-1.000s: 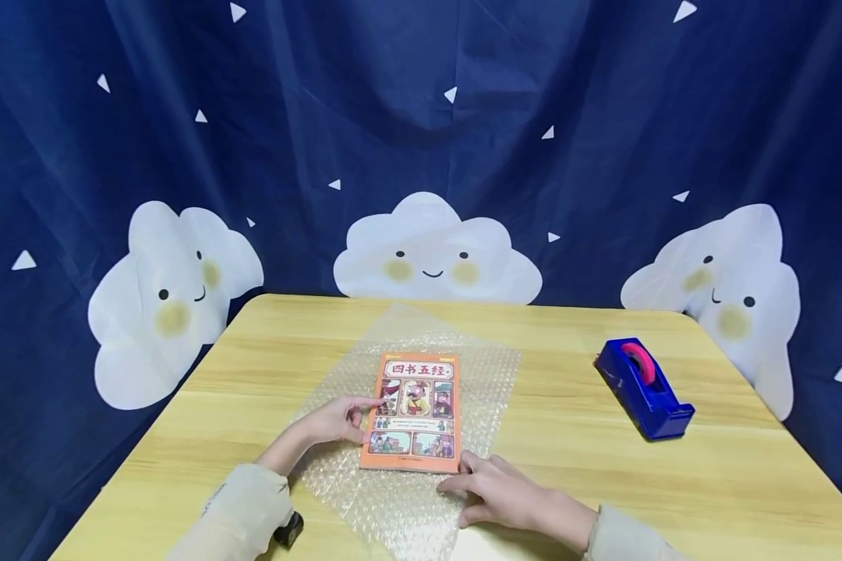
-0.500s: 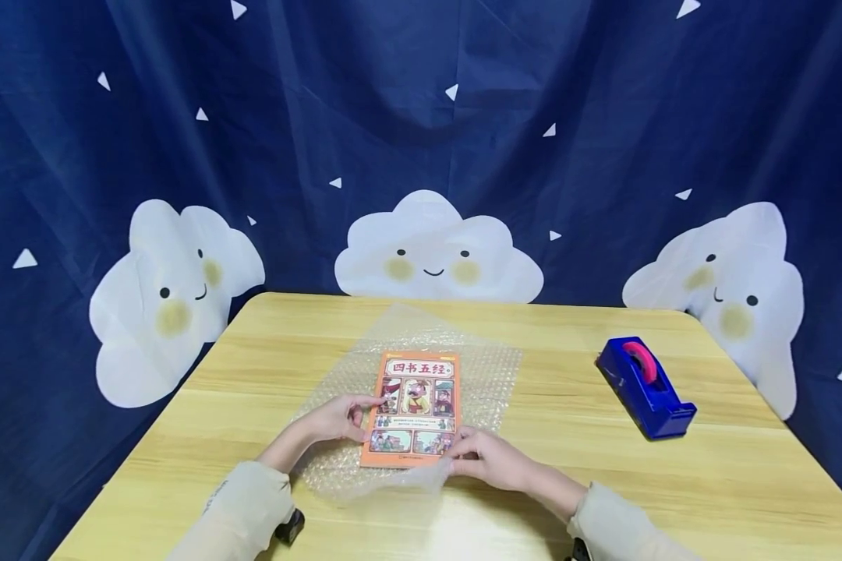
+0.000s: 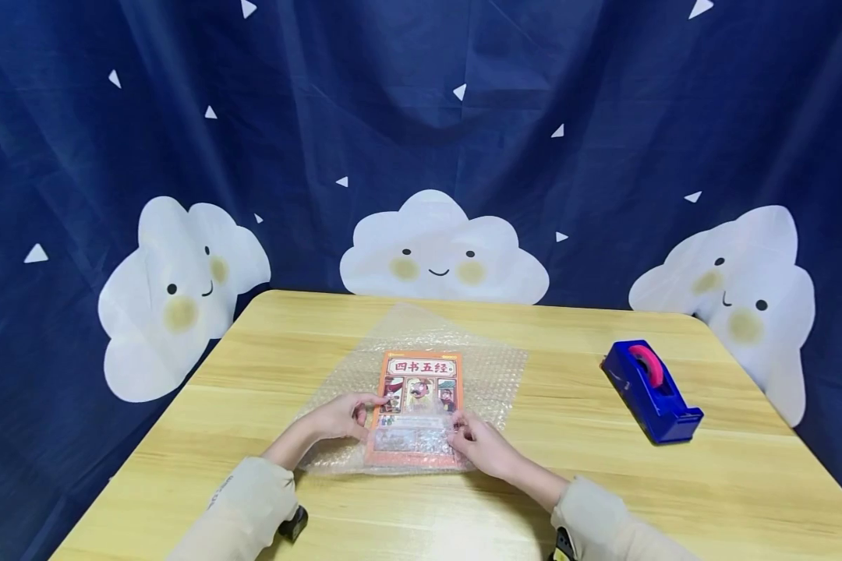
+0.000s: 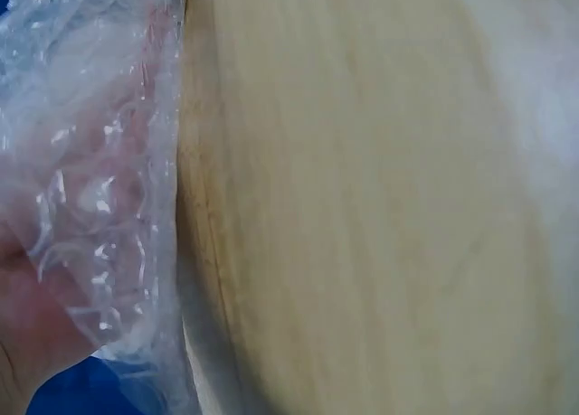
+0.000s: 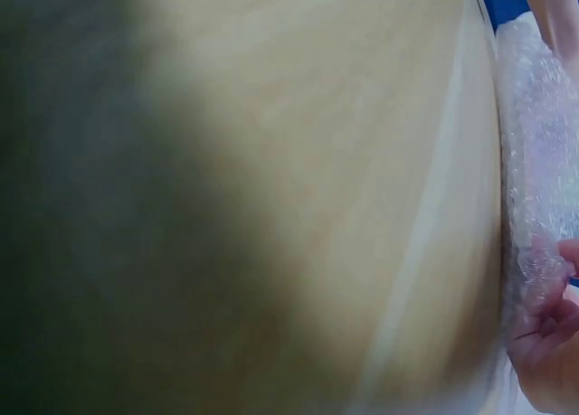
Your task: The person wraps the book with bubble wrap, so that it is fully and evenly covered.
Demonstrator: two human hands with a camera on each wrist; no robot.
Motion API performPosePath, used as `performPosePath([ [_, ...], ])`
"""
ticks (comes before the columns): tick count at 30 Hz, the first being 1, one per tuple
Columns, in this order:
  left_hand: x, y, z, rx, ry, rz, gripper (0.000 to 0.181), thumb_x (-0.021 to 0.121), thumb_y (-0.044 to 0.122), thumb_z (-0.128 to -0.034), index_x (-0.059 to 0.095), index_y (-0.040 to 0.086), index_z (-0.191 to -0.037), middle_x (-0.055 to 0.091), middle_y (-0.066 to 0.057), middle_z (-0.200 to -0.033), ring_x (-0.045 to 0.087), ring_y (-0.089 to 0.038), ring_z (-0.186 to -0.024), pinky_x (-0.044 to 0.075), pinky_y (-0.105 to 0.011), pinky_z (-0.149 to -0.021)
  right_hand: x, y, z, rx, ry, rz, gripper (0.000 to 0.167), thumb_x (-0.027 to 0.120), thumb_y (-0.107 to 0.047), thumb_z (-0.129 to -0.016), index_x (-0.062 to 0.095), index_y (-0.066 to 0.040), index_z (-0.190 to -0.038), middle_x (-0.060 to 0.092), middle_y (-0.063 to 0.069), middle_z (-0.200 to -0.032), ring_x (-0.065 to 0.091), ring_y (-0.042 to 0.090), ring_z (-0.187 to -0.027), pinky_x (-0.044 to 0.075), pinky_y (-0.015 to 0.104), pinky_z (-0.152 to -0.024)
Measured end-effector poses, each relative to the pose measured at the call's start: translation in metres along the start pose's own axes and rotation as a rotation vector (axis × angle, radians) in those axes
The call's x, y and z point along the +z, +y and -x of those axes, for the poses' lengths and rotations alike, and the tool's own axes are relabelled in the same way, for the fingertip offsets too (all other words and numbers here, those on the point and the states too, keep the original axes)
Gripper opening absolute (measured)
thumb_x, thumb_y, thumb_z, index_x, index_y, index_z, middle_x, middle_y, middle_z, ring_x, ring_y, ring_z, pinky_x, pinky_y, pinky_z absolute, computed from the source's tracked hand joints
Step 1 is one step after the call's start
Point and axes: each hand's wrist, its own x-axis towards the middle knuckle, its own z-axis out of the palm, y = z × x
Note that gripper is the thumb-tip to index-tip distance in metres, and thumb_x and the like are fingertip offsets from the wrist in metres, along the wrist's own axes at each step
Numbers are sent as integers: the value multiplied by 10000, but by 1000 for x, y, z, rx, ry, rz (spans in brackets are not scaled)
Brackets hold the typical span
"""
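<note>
An orange book [image 3: 421, 382] with a cartoon cover lies on clear bubble wrap [image 3: 494, 366]. The wrap's near part is folded up over the book's lower half. At the book's left edge, the left hand [image 3: 337, 418] grips it between thumb and fingers; the left wrist view shows that hand [image 4: 45, 325] partly behind bubble wrap [image 4: 99, 198]. The right hand [image 3: 487, 446] pinches the folded flap near the book's right edge. In the right wrist view, the right hand [image 5: 547, 352] holds the wrap [image 5: 534, 162] at the frame's right side.
A blue tape dispenser [image 3: 651, 393] with a pink ring stands on the wooden table [image 3: 568, 358], to the right of the wrap. Behind the table hangs a dark blue curtain [image 3: 505, 171] with white clouds and triangles.
The right hand has taken hold of the wrap's near part and moved up and away from the body, folding it over the book's lower half. The left hand has stayed at the book's left edge.
</note>
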Motion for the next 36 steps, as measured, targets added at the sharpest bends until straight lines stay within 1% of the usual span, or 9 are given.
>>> performPosePath([
  [4,0,0,-1,8,-13,4,659,596,-137,-687,412,-72,-1316,422,1,-682,389,-87,-605,346,-144,-494,1,3,1,22,25,-77,341,522,-47,-886,344,-21,-1175,512,5,-655,455,66,-512,406,181,-435],
  [10,-1,0,2,38,-38,-8,641,533,-176,-681,411,-97,-1305,408,16,-660,372,-71,-584,331,-140,-483,-2,4,5,-80,33,-91,397,487,96,-835,305,4,-1175,515,92,-786,490,71,-513,478,247,-417],
  [19,0,3,3,6,-70,-11,614,552,-181,-702,428,-71,-1293,329,38,-563,293,-60,-517,270,-142,-456,-6,6,2,-356,37,283,363,528,140,-763,505,-63,-1063,503,-6,-786,461,33,-677,450,158,-567],
  [22,0,3,2,22,-83,-25,599,505,-215,-703,436,-75,-1281,332,29,-566,288,-42,-507,261,-130,-451,-6,4,3,-335,7,323,421,532,120,-761,553,-56,-1143,476,-24,-784,413,9,-656,429,157,-574],
  [24,-1,2,2,40,-77,-38,594,472,-236,-697,445,-81,-1270,501,-58,-649,298,-32,-508,264,-122,-450,-6,4,4,-287,-27,318,451,527,106,-765,556,-23,-1196,461,-28,-784,396,-3,-640,420,152,-557],
  [26,-1,2,1,45,-71,-49,590,448,-244,-701,451,-78,-1267,611,-211,-887,304,-26,-512,269,-121,-453,-7,4,4,-246,-52,314,455,527,91,-773,554,3,-1219,450,-38,-774,385,-3,-631,416,150,-548],
  [29,-1,2,1,43,-59,-56,520,465,-198,-755,461,-76,-1260,534,-327,-1160,302,-27,-482,279,-130,-442,-8,4,3,-204,-80,317,449,532,69,-783,553,12,-1228,426,-54,-743,372,11,-634,407,151,-538],
  [32,-2,3,0,-4,-53,-61,302,495,8,-895,565,-71,-1178,605,-221,-869,295,-31,-442,300,-149,-432,-9,4,2,-180,-97,314,436,533,53,-794,553,15,-1228,420,-57,-728,367,15,-625,400,154,-527],
  [36,-3,5,-2,-71,-41,-44,401,468,310,-949,629,-23,-1103,465,51,-630,309,-42,-425,328,-176,-433,-12,4,1,-145,-118,296,408,539,8,-826,552,6,-1234,445,-63,-681,363,-2,-527,371,157,-462],
])
